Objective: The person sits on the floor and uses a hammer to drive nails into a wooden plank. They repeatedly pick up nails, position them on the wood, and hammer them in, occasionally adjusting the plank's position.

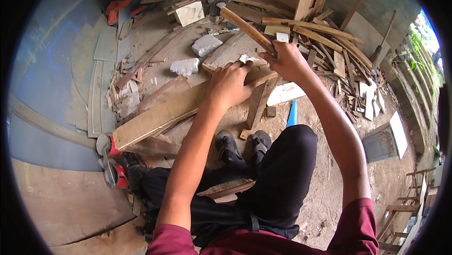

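Note:
My right hand (287, 61) is closed round a curved brown wooden stick (245, 26), which points up and away to the left. The stick's lower end is hidden in the fist. Just left of it, my left hand (230, 84) grips a long wooden plank (162, 113) near its far right end, thumb on the near side and fingers over the top. That plank slants across in front of me, its near end toward the lower left. A small white scrap (246, 59) shows beyond the left fingertips, too small to make out.
Pale blocks (207, 45) lie on the dirt floor ahead. Scrap wood (343, 57) is heaped at the right. Red cans (117, 176) stand at the left by a sheet wall. A blue tapered object (293, 113) and a white offcut (285, 93) lie near my feet.

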The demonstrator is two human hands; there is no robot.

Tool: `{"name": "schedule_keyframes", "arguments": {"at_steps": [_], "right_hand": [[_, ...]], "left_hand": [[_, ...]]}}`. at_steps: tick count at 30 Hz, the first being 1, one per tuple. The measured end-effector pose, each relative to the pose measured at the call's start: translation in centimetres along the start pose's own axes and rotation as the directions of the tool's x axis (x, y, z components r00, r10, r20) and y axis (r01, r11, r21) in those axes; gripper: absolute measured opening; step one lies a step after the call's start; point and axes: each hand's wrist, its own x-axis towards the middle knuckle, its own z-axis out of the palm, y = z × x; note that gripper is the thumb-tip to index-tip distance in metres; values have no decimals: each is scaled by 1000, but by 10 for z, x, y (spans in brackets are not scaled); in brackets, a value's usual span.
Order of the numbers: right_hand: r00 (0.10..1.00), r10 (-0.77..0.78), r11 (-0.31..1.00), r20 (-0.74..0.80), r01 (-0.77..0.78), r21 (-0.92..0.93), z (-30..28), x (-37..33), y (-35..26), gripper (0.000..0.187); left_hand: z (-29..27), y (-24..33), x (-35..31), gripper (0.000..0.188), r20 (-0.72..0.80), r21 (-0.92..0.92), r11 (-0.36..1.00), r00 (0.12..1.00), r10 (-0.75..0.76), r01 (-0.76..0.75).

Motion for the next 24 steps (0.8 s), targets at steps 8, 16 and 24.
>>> {"name": "schedule_keyframes", "arguments": {"at_steps": [8,16,24], "right_hand": [[993,94,984,77,-104,143,-9,4,-5,36],[982,155,983,107,-165,85,-15,8,-7,38],[982,176,971,64,-184,151,-14,2,-1,50]], "left_hand": [[-14,15,38,46,202,160,986,976,-87,55],[26,2,64,30,-6,-563,823,995,-103,82],[21,4,60,25,-47,-500,850,976,-214,163]]}}
